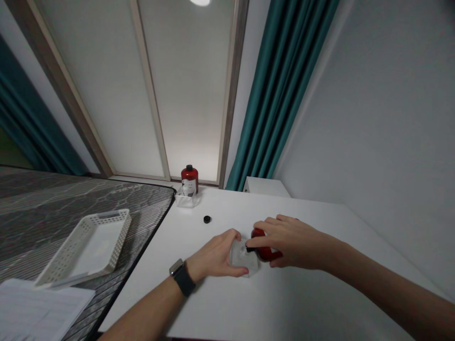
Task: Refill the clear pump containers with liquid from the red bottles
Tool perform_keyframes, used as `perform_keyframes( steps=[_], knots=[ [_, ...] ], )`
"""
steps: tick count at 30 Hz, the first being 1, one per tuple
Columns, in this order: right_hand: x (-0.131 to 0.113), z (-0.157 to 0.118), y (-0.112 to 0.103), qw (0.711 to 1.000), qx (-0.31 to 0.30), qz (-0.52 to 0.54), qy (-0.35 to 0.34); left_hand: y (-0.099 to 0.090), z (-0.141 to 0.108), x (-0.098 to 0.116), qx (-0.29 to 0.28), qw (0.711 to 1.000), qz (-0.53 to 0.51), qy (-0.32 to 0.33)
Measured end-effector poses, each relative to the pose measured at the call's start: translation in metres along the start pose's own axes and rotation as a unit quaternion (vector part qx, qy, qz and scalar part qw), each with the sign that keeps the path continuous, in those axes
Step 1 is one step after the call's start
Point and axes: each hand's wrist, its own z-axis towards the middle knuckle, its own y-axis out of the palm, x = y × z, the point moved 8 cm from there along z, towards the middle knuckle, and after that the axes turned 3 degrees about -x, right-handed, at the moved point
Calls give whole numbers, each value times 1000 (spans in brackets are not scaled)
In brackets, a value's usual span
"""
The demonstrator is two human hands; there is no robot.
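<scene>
My left hand, with a dark watch on its wrist, curves its thumb and fingers around the near-left side of a small clear container on the white table. A red bottle with a pale label lies tilted in my right hand, its fingers wrapped over the top and side. The bottle's black neck end points left, over the container. Whether anything flows out is too small to tell. Beyond my hands, a round black cap rests on the table.
At the back stands another red bottle with a black top, behind a clear box. To the left, a grey patterned surface carries a white perforated basket and papers. A white cabinet stands beyond the table.
</scene>
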Motion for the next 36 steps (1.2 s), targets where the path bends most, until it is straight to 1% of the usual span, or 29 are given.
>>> perform_keyframes(
  steps=[4, 10, 19, 24, 36],
  knots=[
    [0, 0, -1, 1000, 11, 0, -1, 0, 0, 0, 0, 1000, -1, -5],
    [0, 0, -1, 1000, 6, -1, -2, 0, 0, 0, -1, 1000, 4, -3],
    [1, 0, 0, 1000, 20, -6, -6, 1, 0, 0, -4, 1000, 8, -6],
    [-1, 0, -1, 999, 30, -22, -10, -1, 0, 0, 5, 1000, 7, -3],
    [-3, 0, -4, 999, 29, -32, -9, -2, -1, 1, 11, 1000, 1, 2]
  ],
)
